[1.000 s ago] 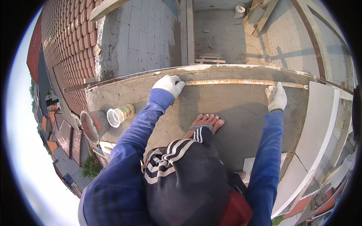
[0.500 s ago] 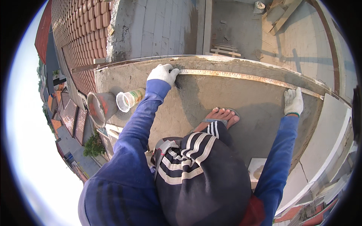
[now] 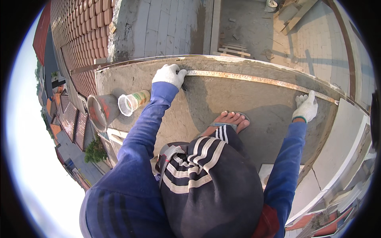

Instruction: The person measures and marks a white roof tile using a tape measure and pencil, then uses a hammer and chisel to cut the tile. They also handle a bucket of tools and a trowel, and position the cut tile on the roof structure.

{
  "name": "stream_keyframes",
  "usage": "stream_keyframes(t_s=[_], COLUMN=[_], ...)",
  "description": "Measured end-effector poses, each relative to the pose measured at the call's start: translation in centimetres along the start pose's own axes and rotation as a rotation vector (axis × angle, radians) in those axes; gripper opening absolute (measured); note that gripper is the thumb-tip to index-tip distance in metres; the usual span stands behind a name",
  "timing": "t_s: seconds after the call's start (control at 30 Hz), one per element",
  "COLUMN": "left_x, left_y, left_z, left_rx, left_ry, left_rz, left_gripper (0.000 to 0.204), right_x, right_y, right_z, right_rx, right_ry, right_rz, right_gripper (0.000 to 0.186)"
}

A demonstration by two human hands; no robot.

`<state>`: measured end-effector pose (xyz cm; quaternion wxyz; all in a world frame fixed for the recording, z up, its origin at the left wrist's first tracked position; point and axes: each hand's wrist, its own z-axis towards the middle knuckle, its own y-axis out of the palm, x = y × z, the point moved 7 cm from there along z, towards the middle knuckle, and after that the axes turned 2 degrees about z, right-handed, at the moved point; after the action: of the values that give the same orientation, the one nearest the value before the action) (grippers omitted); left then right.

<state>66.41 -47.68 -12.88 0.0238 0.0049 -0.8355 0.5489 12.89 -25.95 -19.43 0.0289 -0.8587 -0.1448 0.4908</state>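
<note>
My left hand (image 3: 170, 75), in a white knit glove, is closed around the left end of an extended tape measure (image 3: 238, 77). A dark bit shows under its fingers, and the rest of what lies in the grip is hidden. The worn, rust-stained blade runs right across the grey cement ledge (image 3: 238, 95), close to its far edge, and ends near a pale slab (image 3: 344, 123). My right hand (image 3: 305, 106), gloved as well, is just on the near side of the blade's right part. Its index finger points up toward the blade, with the fingers apart and nothing held.
A clear plastic cup (image 3: 133, 102) lies tipped beside a cement-stained bucket (image 3: 102, 112) at the left. My sandalled foot (image 3: 228, 120) rests on the ledge. Beyond the far edge is a lower floor with wooden boards (image 3: 295, 18). Tiled roofs (image 3: 85, 27) lie below on the left.
My right hand has turned and drawn slightly left and back, its fingers more spread. The left hand stays on the tape measure, and the whole view has shifted slightly.
</note>
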Motion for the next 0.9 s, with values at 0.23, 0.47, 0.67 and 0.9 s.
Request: stream_keyframes(t_s=[0.23, 0.47, 0.67, 0.9], left_x=[0.2, 0.0, 0.1, -0.2], left_y=[0.0, 0.0, 0.0, 0.3], left_z=[0.0, -0.3, -0.4, -0.5], left_rx=[-0.004, 0.03, 0.012, 0.046], left_ry=[0.006, 0.001, 0.001, 0.001], left_rz=[-0.005, -0.009, -0.012, 0.001], left_gripper=[0.042, 0.041, 0.043, 0.038], right_x=[3.4, 5.8, 5.5, 5.7], right_y=[11.5, 14.0, 17.9, 20.8], right_z=[-16.1, -20.5, -21.2, -22.2], right_rx=[-0.54, -0.546, -0.579, -0.557], right_ry=[-0.622, -0.698, -0.828, -0.805], right_rz=[-0.752, -1.006, -1.173, -1.354], right_gripper=[0.031, 0.033, 0.041, 0.034])
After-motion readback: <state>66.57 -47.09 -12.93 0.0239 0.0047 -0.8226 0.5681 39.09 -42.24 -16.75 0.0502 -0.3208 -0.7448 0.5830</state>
